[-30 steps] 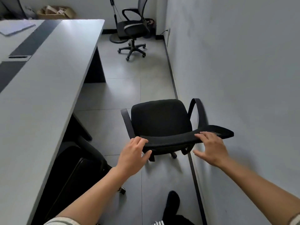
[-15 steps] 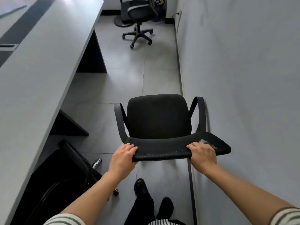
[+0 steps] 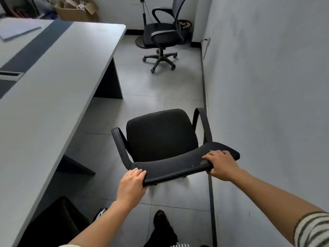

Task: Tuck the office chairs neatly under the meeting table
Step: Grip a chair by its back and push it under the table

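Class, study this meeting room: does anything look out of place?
The far chair stands alone near the back wall, away from the table. The near chair, held at its backrest by the left hand and right hand, sits by the side wall, untucked.

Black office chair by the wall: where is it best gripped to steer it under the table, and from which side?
Grip the top rim of the backrest from behind, one hand near each end, as the left hand and right hand do. The rim is thin, wide and faces the person; wide-set hands should help swing the office chair toward the meeting table.
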The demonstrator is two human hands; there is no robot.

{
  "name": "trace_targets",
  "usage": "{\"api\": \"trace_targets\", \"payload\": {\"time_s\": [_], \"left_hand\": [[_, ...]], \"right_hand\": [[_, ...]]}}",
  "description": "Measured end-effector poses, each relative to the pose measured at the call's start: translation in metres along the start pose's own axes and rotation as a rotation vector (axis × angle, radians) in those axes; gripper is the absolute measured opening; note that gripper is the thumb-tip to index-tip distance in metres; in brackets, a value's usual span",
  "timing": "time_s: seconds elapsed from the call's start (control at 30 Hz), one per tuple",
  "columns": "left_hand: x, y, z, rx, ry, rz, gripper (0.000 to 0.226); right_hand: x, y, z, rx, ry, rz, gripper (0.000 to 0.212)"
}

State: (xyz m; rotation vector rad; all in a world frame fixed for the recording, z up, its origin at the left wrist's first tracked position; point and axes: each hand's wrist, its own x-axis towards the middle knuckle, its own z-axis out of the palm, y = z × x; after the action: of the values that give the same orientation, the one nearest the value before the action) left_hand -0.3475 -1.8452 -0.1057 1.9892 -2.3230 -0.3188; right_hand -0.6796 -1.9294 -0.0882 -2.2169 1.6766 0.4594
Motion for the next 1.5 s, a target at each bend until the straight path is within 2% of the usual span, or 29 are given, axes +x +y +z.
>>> {"api": "trace_targets", "payload": {"time_s": [0.1,0.27,0.33,0.43,0.53,0.67,0.8,0.93,1.1,1.37,1.5], "left_hand": [[0.026,-0.021,-0.004,0.001,-0.020,-0.102,0.052],[0.072,-0.042,-0.009,-0.038,-0.028,-0.235,0.056],[0.095,-0.049,-0.015,-0.063,-0.019,-0.288,0.067],[0.129,-0.058,-0.025,-0.119,-0.048,-0.376,0.096],[0.166,-0.060,-0.035,-0.230,-0.023,-0.565,0.108],[0.216,-0.060,-0.044,-0.258,0.019,-0.783,0.074],[0.251,-0.069,-0.049,-0.212,0.072,-0.882,0.079],[0.276,-0.087,-0.053,-0.174,0.106,-0.939,0.074],[0.294,-0.136,-0.059,-0.152,0.114,-0.951,0.068],[0.305,-0.240,-0.074,-0.098,0.109,-0.883,0.059],[0.315,-0.252,-0.071,-0.054,0.085,-0.842,0.051]], "right_hand": [[0.040,0.020,-0.019,-0.094,-0.006,0.073,0.060],[0.109,0.016,-0.040,-0.138,0.034,0.034,0.054],[0.145,0.017,-0.055,-0.144,0.055,-0.010,0.052],[0.207,0.018,-0.081,-0.171,0.087,-0.090,0.051],[0.273,0.016,-0.107,-0.196,0.089,-0.188,0.051],[0.353,0.006,-0.149,-0.240,0.069,-0.305,0.051],[0.418,-0.013,-0.183,-0.280,0.080,-0.397,0.051],[0.468,-0.041,-0.206,-0.306,0.114,-0.458,0.051],[0.511,-0.081,-0.219,-0.294,0.133,-0.492,0.050],[0.547,-0.157,-0.231,-0.273,0.151,-0.447,0.053],[0.566,-0.166,-0.238,-0.285,0.150,-0.449,0.054]]}}
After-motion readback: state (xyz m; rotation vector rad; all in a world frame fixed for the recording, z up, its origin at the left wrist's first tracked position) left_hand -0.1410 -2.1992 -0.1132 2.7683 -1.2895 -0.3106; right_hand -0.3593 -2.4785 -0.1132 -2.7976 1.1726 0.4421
